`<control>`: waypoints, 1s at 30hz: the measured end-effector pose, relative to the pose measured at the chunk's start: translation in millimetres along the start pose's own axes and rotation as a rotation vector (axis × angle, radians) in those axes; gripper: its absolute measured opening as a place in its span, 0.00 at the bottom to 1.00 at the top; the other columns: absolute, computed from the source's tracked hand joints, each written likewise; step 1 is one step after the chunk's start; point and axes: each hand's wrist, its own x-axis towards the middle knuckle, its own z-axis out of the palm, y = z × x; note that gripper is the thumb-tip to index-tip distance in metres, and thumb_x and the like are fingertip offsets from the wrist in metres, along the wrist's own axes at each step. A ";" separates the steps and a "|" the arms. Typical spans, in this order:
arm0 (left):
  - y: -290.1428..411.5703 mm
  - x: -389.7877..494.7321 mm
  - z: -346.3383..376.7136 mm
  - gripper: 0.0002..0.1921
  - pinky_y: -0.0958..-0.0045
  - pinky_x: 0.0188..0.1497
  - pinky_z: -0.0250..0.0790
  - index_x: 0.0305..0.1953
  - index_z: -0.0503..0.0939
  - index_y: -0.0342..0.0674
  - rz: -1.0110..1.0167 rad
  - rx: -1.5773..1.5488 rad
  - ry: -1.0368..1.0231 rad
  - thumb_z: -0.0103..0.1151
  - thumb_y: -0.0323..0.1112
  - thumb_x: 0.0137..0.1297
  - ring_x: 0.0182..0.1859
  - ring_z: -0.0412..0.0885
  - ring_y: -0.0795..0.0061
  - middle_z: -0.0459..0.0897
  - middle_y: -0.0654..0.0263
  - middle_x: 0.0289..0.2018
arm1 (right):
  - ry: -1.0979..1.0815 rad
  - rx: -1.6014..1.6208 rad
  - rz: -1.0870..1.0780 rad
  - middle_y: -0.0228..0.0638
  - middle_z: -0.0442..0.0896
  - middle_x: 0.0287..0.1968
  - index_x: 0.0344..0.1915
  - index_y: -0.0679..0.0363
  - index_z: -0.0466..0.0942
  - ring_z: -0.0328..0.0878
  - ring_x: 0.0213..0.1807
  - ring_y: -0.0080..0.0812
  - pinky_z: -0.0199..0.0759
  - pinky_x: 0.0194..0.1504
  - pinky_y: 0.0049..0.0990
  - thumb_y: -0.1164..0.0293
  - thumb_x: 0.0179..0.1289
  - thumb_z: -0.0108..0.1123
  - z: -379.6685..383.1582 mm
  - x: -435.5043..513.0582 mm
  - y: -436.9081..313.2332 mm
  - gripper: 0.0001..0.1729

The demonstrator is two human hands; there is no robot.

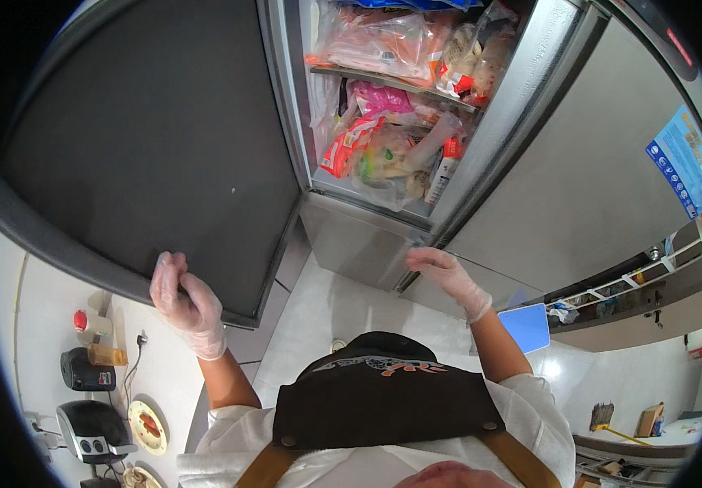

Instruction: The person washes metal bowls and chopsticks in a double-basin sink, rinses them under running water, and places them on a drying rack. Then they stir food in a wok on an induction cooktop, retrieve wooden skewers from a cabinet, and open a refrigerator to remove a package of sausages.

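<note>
An upright steel freezer stands before me, its dark left door (168, 140) swung wide. My left hand (185, 302), in a clear plastic glove, is at that door's lower edge with bent fingers; whether it grips the edge is hard to tell. My right hand (442, 271), gloved too, is raised below the freezer opening, near the frame, fingers together and nothing seen in them. Bagged food (381, 46) lies on the upper wire shelf (387, 81). Beneath it are a pink bag (381, 97), a red and white packet (351, 146) and a clear bag of food (387, 161).
The right steel door (583, 152) is closed. At left, a counter holds a black appliance (92, 430), a plate with food (148, 427) and a red-lidded container (92, 323). A blue panel (525, 327) is beside my right forearm. A broom (602, 416) is far right.
</note>
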 end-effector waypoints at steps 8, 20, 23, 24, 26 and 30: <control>-36.1 -3.0 -6.6 0.28 0.72 0.51 0.75 0.59 0.66 0.41 0.057 -0.067 0.008 0.38 0.09 0.58 0.51 0.78 0.66 0.67 0.56 0.55 | 0.191 0.041 -0.014 0.35 0.81 0.45 0.51 0.65 0.76 0.77 0.47 0.26 0.70 0.53 0.26 0.80 0.63 0.50 -15.9 -4.6 22.5 0.16; -48.5 -9.4 -17.0 0.30 0.70 0.50 0.76 0.60 0.66 0.44 0.050 -0.144 -0.008 0.37 0.09 0.58 0.52 0.77 0.65 0.67 0.57 0.56 | 0.146 0.037 -0.046 0.34 0.80 0.44 0.51 0.65 0.75 0.77 0.46 0.27 0.71 0.54 0.27 0.79 0.63 0.51 6.4 35.7 22.1 0.16; -50.1 -10.6 -16.6 0.30 0.70 0.50 0.76 0.60 0.66 0.45 0.052 -0.160 0.005 0.37 0.09 0.58 0.52 0.77 0.65 0.67 0.57 0.56 | 0.132 0.031 -0.022 0.32 0.80 0.44 0.50 0.64 0.76 0.76 0.47 0.25 0.70 0.54 0.27 0.79 0.63 0.51 10.4 39.9 24.3 0.15; -50.4 -10.9 -16.3 0.30 0.70 0.50 0.76 0.60 0.67 0.45 0.056 -0.194 0.008 0.37 0.09 0.58 0.52 0.77 0.65 0.67 0.57 0.56 | 0.141 0.041 -0.005 0.31 0.80 0.44 0.49 0.64 0.77 0.75 0.47 0.25 0.69 0.54 0.26 0.79 0.61 0.52 10.7 40.8 24.7 0.15; -50.6 -11.2 -16.1 0.31 0.70 0.50 0.76 0.60 0.67 0.45 0.058 -0.159 0.007 0.37 0.08 0.58 0.52 0.77 0.65 0.67 0.57 0.56 | 0.158 0.033 0.031 0.30 0.80 0.43 0.48 0.64 0.77 0.75 0.47 0.24 0.68 0.55 0.26 0.80 0.61 0.52 10.1 41.3 24.9 0.15; -49.7 -10.5 -16.4 0.31 0.70 0.49 0.76 0.60 0.67 0.45 0.055 -0.183 -0.006 0.37 0.08 0.58 0.52 0.77 0.65 0.67 0.57 0.56 | 0.137 0.024 -0.003 0.31 0.80 0.43 0.49 0.64 0.77 0.75 0.47 0.24 0.68 0.54 0.25 0.80 0.61 0.51 8.5 40.3 23.0 0.15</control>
